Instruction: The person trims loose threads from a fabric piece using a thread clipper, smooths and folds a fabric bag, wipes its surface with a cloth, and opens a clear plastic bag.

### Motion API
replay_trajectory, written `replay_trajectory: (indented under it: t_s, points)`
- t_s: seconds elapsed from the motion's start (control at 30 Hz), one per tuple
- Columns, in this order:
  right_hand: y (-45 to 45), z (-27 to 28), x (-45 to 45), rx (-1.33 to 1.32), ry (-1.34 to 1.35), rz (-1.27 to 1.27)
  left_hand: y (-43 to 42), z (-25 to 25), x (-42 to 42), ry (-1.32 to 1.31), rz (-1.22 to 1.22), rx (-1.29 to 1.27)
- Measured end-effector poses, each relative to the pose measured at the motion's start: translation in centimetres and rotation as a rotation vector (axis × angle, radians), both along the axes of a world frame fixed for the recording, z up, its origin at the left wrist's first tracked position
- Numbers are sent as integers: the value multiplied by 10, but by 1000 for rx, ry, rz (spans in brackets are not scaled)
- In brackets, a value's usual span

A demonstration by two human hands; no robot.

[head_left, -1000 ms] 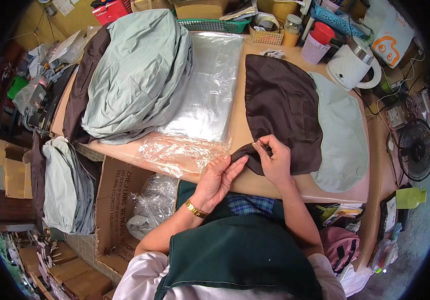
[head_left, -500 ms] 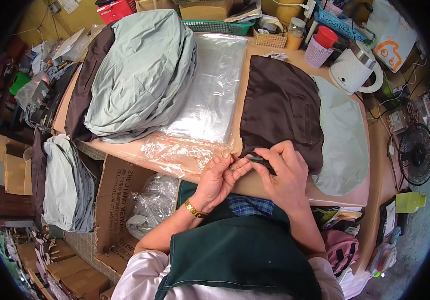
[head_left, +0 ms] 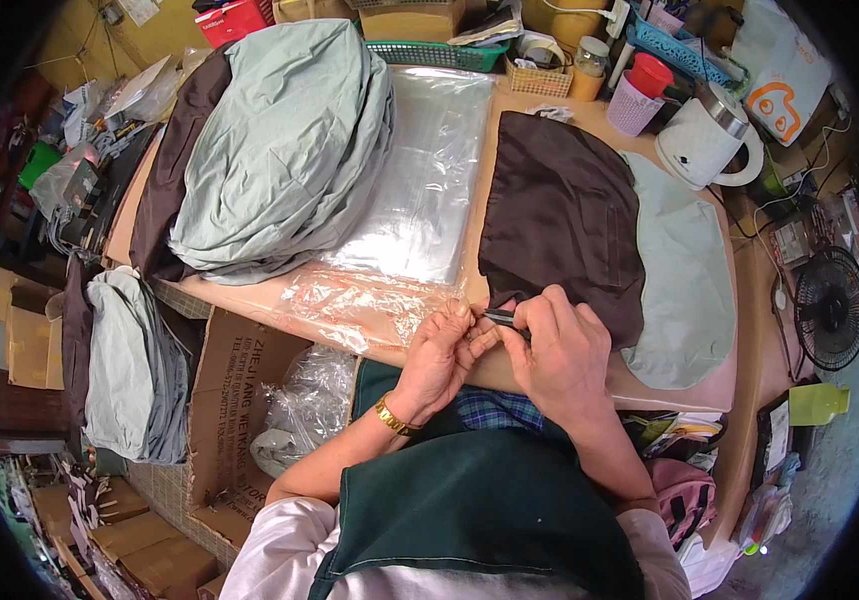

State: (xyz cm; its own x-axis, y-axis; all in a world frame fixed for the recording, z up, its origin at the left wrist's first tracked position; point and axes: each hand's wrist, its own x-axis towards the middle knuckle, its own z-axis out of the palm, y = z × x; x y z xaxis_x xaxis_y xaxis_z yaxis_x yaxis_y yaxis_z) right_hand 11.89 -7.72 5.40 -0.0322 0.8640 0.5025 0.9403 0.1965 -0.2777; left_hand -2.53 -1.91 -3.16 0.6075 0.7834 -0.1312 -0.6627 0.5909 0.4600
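Note:
My left hand point(head_left: 440, 345), with a gold watch point(head_left: 393, 415) at the wrist, has thumb and fingers pinched at the lower left corner of a dark brown cloth piece point(head_left: 560, 220). Whatever sits between those fingertips is too small to make out. A small dark tool with thin blades, like thread snips point(head_left: 499, 316), is gripped in my right hand point(head_left: 565, 350), its tip pointing at the left fingertips. The brown cloth lies flat and joins a pale grey-green cloth part point(head_left: 685, 270) on its right.
A large grey-green cloth bundle point(head_left: 280, 150) and a stack of clear plastic bags point(head_left: 425, 180) cover the table's left half. A white kettle point(head_left: 705, 140) stands back right. An open cardboard box point(head_left: 225, 420) is below the table edge; a black fan point(head_left: 832, 308) is far right.
My right hand has turned slightly and its fingers have curled further around the snips, which show more plainly between the hands. My left hand has barely moved. The cloths lie nearly as before.

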Motion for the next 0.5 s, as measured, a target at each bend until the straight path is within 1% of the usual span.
replay_trajectory:
  t_s: [0.17, 0.3, 0.37, 0.4, 0.47, 0.5]
  points:
    - [2, 0, 0, -10, 18, 16, 3, -2, -2, -22, -34, 18]
    - [5, -16, 3, 9, 69, 22, -2, -1, -1, -4, -13, 35]
    - [10, -24, 8, 21, 380, 1, -3, 3, -1, -50, -36, 37]
    - [14, -25, 12, 22, 378, 2, -3, 4, -1, -96, -59, 38]
    - [26, -24, 22, -107, 718, 45, -3, 4, -1, -60, -84, 38]
    - [34, -36, 32, -105, 718, 43, -3, 5, -1, -23, -108, 38]
